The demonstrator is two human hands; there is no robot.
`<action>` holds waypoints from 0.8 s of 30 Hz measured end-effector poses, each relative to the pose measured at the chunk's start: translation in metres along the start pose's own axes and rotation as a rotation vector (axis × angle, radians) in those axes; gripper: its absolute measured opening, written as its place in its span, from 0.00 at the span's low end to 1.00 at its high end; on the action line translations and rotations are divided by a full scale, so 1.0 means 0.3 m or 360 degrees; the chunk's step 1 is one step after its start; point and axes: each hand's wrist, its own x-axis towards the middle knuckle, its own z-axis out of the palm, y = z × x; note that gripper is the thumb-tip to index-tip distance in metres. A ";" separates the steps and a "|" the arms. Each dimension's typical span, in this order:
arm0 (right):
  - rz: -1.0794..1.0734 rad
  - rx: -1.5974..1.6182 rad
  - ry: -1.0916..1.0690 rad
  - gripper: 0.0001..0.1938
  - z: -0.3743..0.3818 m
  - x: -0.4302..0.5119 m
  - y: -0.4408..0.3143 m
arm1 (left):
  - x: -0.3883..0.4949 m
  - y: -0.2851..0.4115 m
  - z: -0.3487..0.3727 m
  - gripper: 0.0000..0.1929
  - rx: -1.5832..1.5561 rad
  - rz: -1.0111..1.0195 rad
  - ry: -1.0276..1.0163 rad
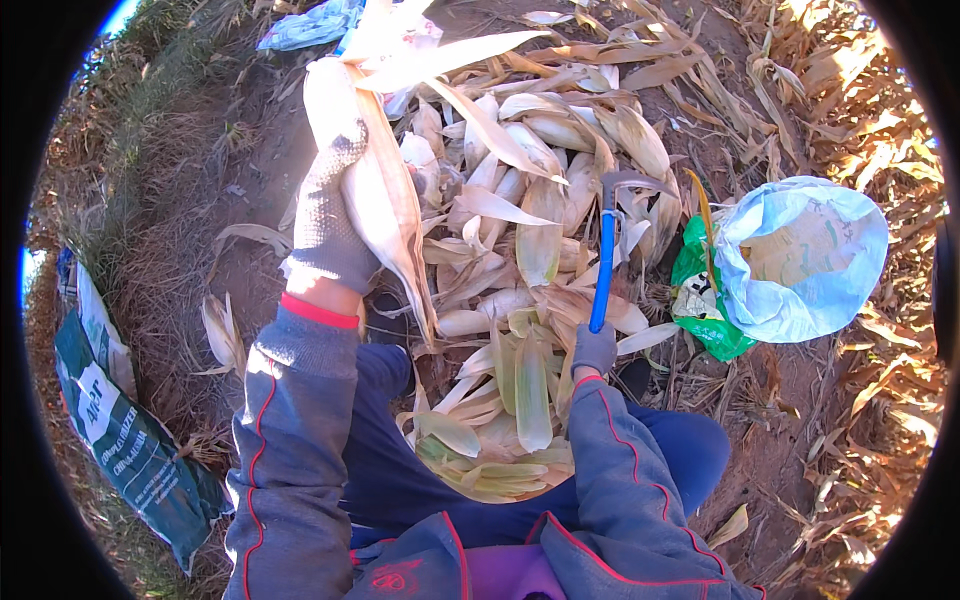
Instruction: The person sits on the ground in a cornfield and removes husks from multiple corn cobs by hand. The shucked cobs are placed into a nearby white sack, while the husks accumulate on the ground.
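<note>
Wearing a knitted grey glove, my left hand (pixel 334 199) grips an ear of corn in its dry husk (pixel 382 199), raised at the upper left, its husk leaves splayed at the top in bright sun. My right hand (pixel 595 349), also gloved, holds the blue handle of a sickle (pixel 606 251). The sickle's curved blade points right, over a heap of corn ears in husks (pixel 540 195). Loose husk leaves (pixel 534 390) lie between my legs, below the heap.
An open light-blue woven sack (pixel 802 315) stands at the right beside a green plastic bag (pixel 694 255). A dark green printed sack (pixel 142 457) lies at the far left. Another pale bag (pixel 311 28) is at the top. Dry stalks and leaves (pixel 885 300) border the right side.
</note>
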 end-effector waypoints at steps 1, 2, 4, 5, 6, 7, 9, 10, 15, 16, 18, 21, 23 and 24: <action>-0.0162 0.0122 0.0003 0.16 0.002 0.024 -0.022 | 0.008 0.020 -0.018 0.30 -0.0018 -0.0006 0.0020; -0.0322 0.0246 0.0004 0.17 0.007 0.037 -0.044 | 0.004 0.043 -0.031 0.30 -0.0018 0.0008 0.0065; -0.0480 0.0223 -0.0232 0.19 0.009 0.041 -0.075 | 0.006 0.073 -0.057 0.28 -0.0093 0.0029 0.0106; -0.0557 0.0211 -0.0349 0.20 0.014 0.034 -0.090 | 0.010 0.084 -0.071 0.28 -0.0162 0.0042 0.0101; -0.0524 0.0079 -0.0307 0.18 0.013 0.008 -0.105 | 0.008 0.089 -0.081 0.26 -0.0206 0.0043 0.0066; -0.0530 -0.0024 -0.0337 0.17 0.013 -0.012 -0.124 | 0.005 0.092 -0.085 0.25 -0.0236 0.0108 0.0065; -0.0533 -0.0240 -0.0387 0.16 0.005 -0.060 -0.162 | -0.008 0.100 -0.089 0.24 -0.0231 0.0057 0.0016; -0.0566 -0.0205 -0.0444 0.14 0.015 -0.079 -0.177 | -0.017 0.103 -0.084 0.24 -0.0247 0.0040 0.0034; -0.0863 -0.0267 -0.0745 0.15 0.083 -0.199 -0.378 | -0.025 0.103 -0.080 0.23 -0.0281 0.0039 -0.0024; -0.0919 -0.0271 -0.0796 0.15 0.086 -0.231 -0.435 | -0.026 0.103 -0.082 0.23 -0.0299 0.0024 -0.0049; -0.0989 -0.0281 -0.0908 0.16 0.088 -0.284 -0.547 | -0.028 0.094 -0.082 0.23 -0.0254 -0.0013 -0.0014; -0.1066 -0.0232 -0.1022 0.16 0.166 -0.337 -0.652 | -0.023 0.092 -0.093 0.24 -0.0191 -0.0030 -0.0142; -0.1174 -0.0096 -0.1051 0.17 0.192 -0.357 -0.670 | -0.012 0.094 -0.089 0.25 -0.0178 0.0002 -0.0135; -0.1244 -0.0026 -0.1086 0.17 0.195 -0.372 -0.673 | -0.017 0.103 -0.081 0.25 -0.0188 0.0030 -0.0042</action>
